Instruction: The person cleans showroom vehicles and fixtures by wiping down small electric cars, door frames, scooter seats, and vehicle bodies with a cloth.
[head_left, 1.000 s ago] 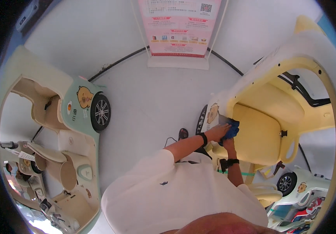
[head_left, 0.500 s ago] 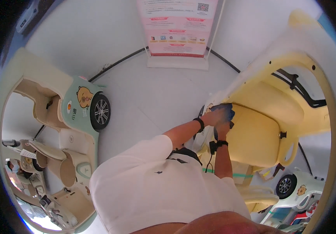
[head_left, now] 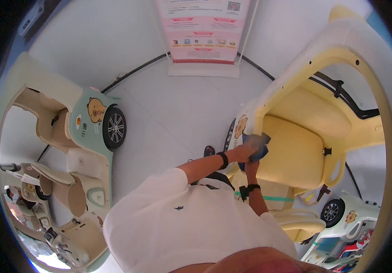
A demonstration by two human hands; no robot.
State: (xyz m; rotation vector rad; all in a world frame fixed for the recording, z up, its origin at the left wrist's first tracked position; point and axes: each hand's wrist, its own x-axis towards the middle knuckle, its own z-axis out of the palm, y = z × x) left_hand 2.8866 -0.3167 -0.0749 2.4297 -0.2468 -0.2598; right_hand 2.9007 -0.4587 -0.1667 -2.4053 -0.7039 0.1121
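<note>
A dark blue cloth (head_left: 260, 154) is bunched at the left edge of the yellow seat (head_left: 291, 157) of a small cream-and-yellow vehicle (head_left: 268, 102). My left hand (head_left: 247, 150), with a black band on its wrist, is closed on the cloth, though motion blurs its fingers. Just below it, my right hand (head_left: 252, 168) meets the same cloth; its fingers are mostly hidden behind the cloth and the left hand. A black strap with a small box (head_left: 249, 189) circles my right wrist.
A green-and-beige vehicle (head_left: 98, 154) with a black wheel (head_left: 114, 128) stands on the left. A pink display board (head_left: 203, 34) is by the far wall. Another pale vehicle (head_left: 357, 218) is at the lower right. A dark shoe (head_left: 209, 150) shows on the floor.
My hands and the cloth have moved down and slightly left, from the seat's upper left corner along its left edge. The view has shifted a little.
</note>
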